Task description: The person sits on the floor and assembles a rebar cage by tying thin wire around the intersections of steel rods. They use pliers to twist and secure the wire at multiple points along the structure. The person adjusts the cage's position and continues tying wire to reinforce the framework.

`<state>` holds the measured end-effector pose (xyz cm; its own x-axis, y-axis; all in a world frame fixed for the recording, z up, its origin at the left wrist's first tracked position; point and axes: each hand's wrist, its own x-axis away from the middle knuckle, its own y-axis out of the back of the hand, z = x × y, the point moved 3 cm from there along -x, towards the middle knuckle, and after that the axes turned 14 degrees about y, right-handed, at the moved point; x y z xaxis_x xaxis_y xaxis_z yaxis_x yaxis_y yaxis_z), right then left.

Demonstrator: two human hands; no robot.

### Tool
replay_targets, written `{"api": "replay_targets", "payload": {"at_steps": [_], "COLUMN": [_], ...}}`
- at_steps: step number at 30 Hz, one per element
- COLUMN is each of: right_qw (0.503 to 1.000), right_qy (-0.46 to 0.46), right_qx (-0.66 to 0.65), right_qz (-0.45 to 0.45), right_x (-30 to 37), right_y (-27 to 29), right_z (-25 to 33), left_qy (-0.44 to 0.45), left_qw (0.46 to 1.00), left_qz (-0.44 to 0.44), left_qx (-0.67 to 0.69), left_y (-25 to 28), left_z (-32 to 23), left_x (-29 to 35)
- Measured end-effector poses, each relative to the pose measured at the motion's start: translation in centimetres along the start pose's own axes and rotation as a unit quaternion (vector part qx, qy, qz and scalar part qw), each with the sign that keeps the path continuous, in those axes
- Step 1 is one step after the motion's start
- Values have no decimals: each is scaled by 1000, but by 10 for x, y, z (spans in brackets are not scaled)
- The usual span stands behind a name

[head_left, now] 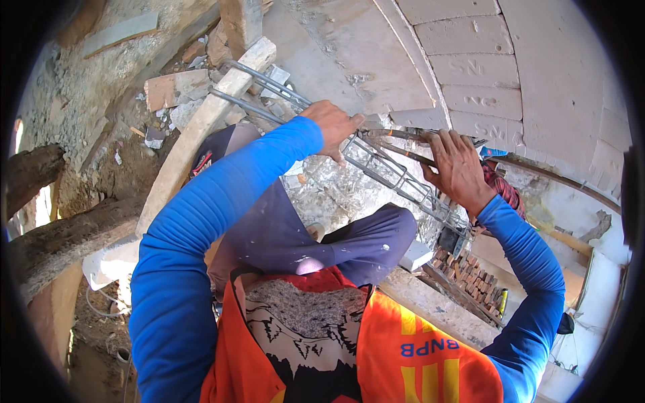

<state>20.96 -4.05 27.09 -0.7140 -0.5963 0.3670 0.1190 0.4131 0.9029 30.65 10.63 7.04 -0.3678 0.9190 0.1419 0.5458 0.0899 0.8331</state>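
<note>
A long cage of steel reinforcing bars runs from the upper left down to the right in front of my knees, with thin stirrups tied across it. My left hand is wrapped over its bars near the middle, thumb on the near side. My right hand grips the two spread handles of what look like pincers. Their jaw end points toward the cage beside my left fingers; the tie there is too small to make out. The cage's far-left end lies across a pale timber beam.
Block wall rises at the upper right. Broken bricks and rubble lie at upper left, above rough logs. Stacked bricks stand far below at right. Someone in red checked cloth is partly hidden behind my right hand.
</note>
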Motion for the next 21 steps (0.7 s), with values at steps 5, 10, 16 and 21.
{"api": "replay_targets", "payload": {"at_steps": [5,10,16,21], "right_qw": [948,421,627,848], "right_qy": [-144,-395,-363,-324], "right_qx": [-244,-801,-689,-384], "right_qz": [147,158,9,-170], "right_x": [15,49,63,82], "right_y": [-11,-28,-12,-38], "right_z": [-17,-3,51,105], "left_qy": [9,-2,55,229], "left_qw": [1000,1000,816,591], "left_qz": [-11,2,-82,44], "left_qx": [6,-1,570,772], "left_y": [-1,4,-4,-6], "left_z": [2,-8,-1,-49], "left_x": [-1,1,27,56]}}
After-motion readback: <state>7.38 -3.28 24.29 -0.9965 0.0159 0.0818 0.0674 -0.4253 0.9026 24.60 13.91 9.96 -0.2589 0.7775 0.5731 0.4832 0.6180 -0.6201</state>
